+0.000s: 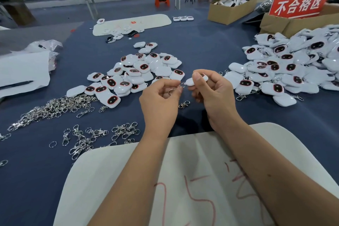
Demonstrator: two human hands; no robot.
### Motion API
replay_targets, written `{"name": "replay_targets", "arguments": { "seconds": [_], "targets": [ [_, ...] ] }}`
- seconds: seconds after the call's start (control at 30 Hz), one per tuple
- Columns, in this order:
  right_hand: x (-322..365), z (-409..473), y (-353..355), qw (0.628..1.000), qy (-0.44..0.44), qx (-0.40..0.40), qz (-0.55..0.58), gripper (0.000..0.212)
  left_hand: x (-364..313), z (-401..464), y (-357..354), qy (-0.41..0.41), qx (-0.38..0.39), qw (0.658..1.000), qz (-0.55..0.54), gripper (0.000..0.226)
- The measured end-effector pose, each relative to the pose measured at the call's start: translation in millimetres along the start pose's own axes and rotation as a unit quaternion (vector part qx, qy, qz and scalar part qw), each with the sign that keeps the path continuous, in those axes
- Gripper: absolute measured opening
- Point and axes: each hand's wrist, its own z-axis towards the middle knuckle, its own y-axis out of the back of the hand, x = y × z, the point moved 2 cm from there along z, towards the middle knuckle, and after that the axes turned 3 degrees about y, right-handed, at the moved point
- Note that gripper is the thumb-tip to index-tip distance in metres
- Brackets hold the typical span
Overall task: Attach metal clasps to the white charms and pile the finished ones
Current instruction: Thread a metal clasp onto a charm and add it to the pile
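Left hand (161,95) pinches a metal clasp (173,90); right hand (211,88) pinches a white charm (194,80) above mid-surface (183,42). The ring may slip off the charm's loop (tiny, half hidden), dropping the clasp among loose clasps (55,108).

White charms (141,71) with black, red-rimmed ovals at 12 o'clock; silver clasps (55,106) at 9; navy table (201,46); red sign (300,3), white lettering, at 2.
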Motion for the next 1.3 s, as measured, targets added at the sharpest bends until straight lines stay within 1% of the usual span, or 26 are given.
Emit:
{"name": "replay_targets", "arguments": {
  "seconds": [0.23,0.37,0.4,0.47,0.53,0.6,0.67,0.7,0.73,0.8,0.83,0.9,0.93,1.0,1.07,1.13,1.17,1.2,1.23,1.27,1.3],
  "targets": [
    [-0.5,3.8,6.5,0.995,-0.009,-0.096,-0.014,0.017,-6.5,-5.6,-20.1,0.065,0.016,0.996,-0.060,0.016],
    [6.9,8.0,20.0,0.981,0.023,-0.186,-0.050,0.026,-18.7,-9.4,-55.1,0.078,0.098,0.989,-0.084,0.016],
    [9.6,8.7,24.3,0.974,0.034,-0.217,-0.056,0.033,-23.0,-10.0,-63.5,0.073,0.116,0.986,-0.090,0.015],
    [15.4,10.0,35.5,0.950,0.064,-0.286,-0.109,0.059,-30.2,-10.2,-77.7,0.056,0.135,0.985,-0.089,0.014],
    [19.2,9.4,42.7,0.933,0.093,-0.307,-0.163,0.083,-31.6,-7.3,-84.0,0.020,0.134,0.990,-0.050,0.016],
    [18.5,8.7,42.2,0.940,0.080,-0.283,-0.173,0.092,-30.1,-2.8,-81.1,-0.050,0.106,0.991,0.067,0.019],
    [15.8,7.9,38.8,0.946,0.068,-0.249,-0.197,0.086,-27.0,2.4,-73.0,-0.116,0.072,0.966,0.218,0.024],
    [14.3,7.6,37.1,0.944,0.069,-0.237,-0.218,0.078,-24.6,5.8,-68.1,-0.126,0.057,0.948,0.287,0.027],
    [13.6,7.6,35.4,0.941,0.071,-0.226,-0.242,0.069,-21.7,9.7,-63.1,-0.119,0.044,0.930,0.345,0.031],
    [13.2,7.1,30.1,0.929,0.080,-0.196,-0.303,0.050,-16.0,15.4,-51.2,-0.077,0.027,0.897,0.435,0.040],
    [13.2,6.8,27.3,0.924,0.091,-0.172,-0.329,0.041,-13.7,17.2,-46.2,-0.060,0.028,0.883,0.465,0.041],
    [11.4,6.5,20.6,0.919,0.113,-0.107,-0.362,0.026,-9.1,18.5,-37.9,-0.048,0.037,0.869,0.491,0.033],
    [10.6,6.0,16.6,0.916,0.120,-0.075,-0.375,0.022,-6.6,18.7,-32.9,-0.052,0.040,0.868,0.492,0.030],
    [9.6,4.2,12.4,0.909,0.131,-0.029,-0.395,0.018,-1.5,19.3,-20.9,-0.061,0.042,0.880,0.470,0.030],
    [9.6,2.7,10.5,0.905,0.137,-0.008,-0.402,0.017,1.9,21.6,-6.5,-0.073,0.031,0.895,0.438,0.031],
    [10.4,1.6,8.0,0.902,0.152,0.018,-0.403,0.019,2.8,22.9,6.0,-0.080,0.013,0.913,0.401,0.025],
    [11.6,0.7,6.1,0.899,0.161,0.043,-0.405,0.023,2.1,22.3,10.5,-0.073,0.007,0.931,0.358,0.022],
    [12.8,-0.4,3.1,0.896,0.168,0.078,-0.403,0.032,-0.1,20.4,14.2,-0.059,0.011,0.954,0.293,0.019],
    [13.5,-1.2,0.8,0.894,0.172,0.117,-0.397,0.042,-2.3,17.5,15.6,-0.046,0.030,0.974,0.221,0.018],
    [13.4,-1.7,-1.8,0.893,0.175,0.154,-0.385,0.050,-3.6,14.4,15.5,-0.035,0.054,0.986,0.157,0.018],
    [12.7,-1.9,-3.1,0.893,0.177,0.182,-0.370,0.053,-3.8,10.7,14.4,-0.029,0.071,0.991,0.111,0.018]
  ]
}}
